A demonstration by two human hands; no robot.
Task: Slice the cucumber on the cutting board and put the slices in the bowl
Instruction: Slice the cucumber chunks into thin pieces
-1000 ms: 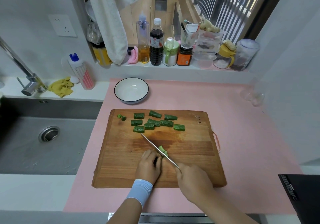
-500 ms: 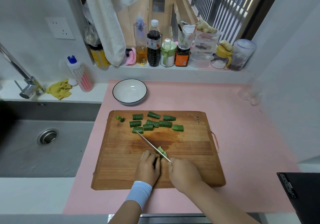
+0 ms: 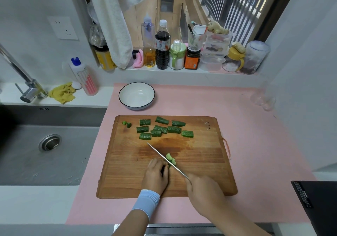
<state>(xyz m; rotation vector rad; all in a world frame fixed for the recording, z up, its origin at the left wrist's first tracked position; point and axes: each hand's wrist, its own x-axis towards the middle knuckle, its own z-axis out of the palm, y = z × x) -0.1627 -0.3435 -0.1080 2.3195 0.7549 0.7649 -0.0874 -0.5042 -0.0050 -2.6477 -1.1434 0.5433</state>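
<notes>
Cucumber stub (image 3: 170, 160) lies on the wooden cutting board (image 3: 200, 162), pinned under curled fingers of the left hand (image 3: 156, 176), with the knife (image 3: 164, 158) gripped by the right hand (image 3: 202, 186), its blade touching the stub just beside those fingers: the short stub could roll and the blade might nick fingertips.

We see a wooden cutting board (image 3: 200, 162) with straight grain and a darker, wet-looking patch, a knife (image 3: 160, 154) with a smooth shiny metal blade, a glossy white bowl (image 3: 127, 97), bumpy-skinned cucumber pieces (image 3: 174, 129), a matt pink worktop (image 3: 255, 144), a dull brushed-metal sink (image 3: 73, 153) and a pale blue cloth wristband (image 3: 145, 201).
</notes>
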